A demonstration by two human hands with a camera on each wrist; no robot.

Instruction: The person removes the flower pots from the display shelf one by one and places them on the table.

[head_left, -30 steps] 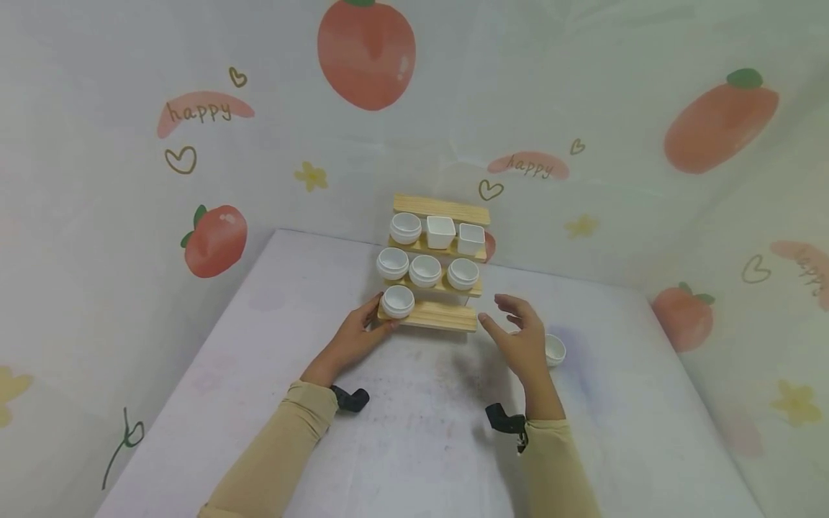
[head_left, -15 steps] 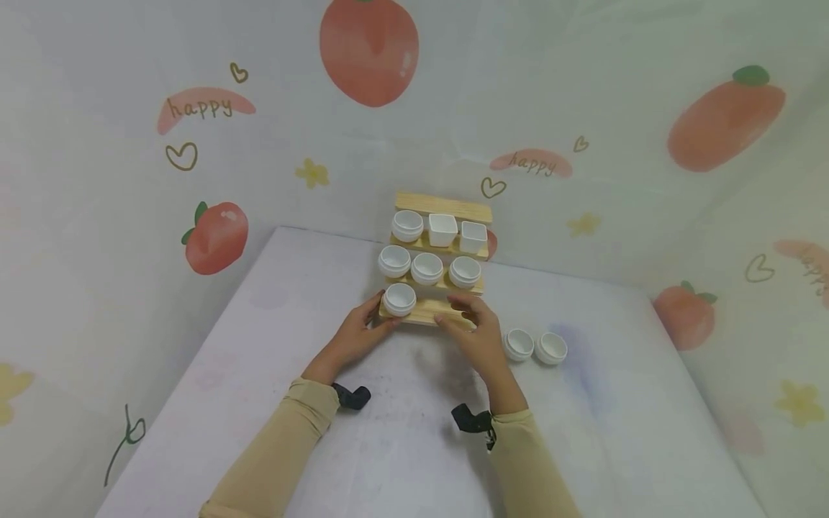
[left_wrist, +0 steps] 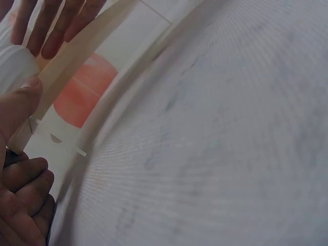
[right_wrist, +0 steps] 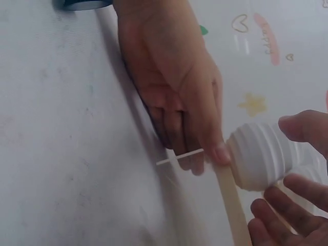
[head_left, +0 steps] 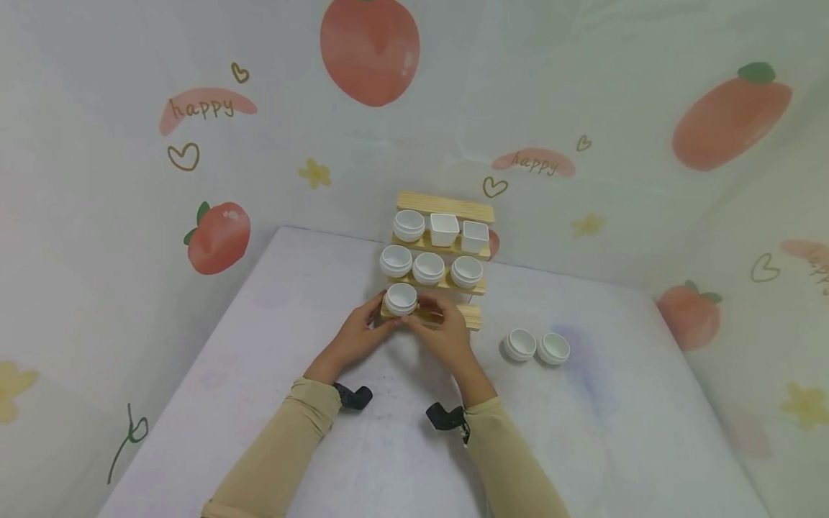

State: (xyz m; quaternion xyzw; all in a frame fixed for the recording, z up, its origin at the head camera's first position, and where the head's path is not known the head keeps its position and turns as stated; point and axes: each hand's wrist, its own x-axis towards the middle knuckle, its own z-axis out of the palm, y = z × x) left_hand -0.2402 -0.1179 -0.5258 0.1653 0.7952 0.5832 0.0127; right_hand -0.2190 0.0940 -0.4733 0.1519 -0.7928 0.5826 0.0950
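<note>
A wooden tiered display rack [head_left: 445,206] stands at the back of the table, with small white pots on its shelves. My left hand [head_left: 355,337] grips the left end of the bottom shelf, thumb on the front edge and fingers underneath, as the right wrist view shows. A round white pot [head_left: 401,299] with ridged sides stands on that end, right by the left thumb [right_wrist: 220,152]. My right hand [head_left: 447,332] reaches in from the right, its thumb and fingers spread to either side of this pot, fingertips [right_wrist: 292,179] right at its wall.
Two round white pots [head_left: 521,345] stand side by side on the table, right of the rack. The middle shelf bears round pots [head_left: 429,269]; the top one bears a round pot [head_left: 409,226] and two square ones [head_left: 443,229]. A fruit-printed cloth [head_left: 414,144] hangs behind.
My right hand has moved left, from beside the two table pots across the bottom shelf to the pot at its left end. The left hand keeps its hold on the rack.
</note>
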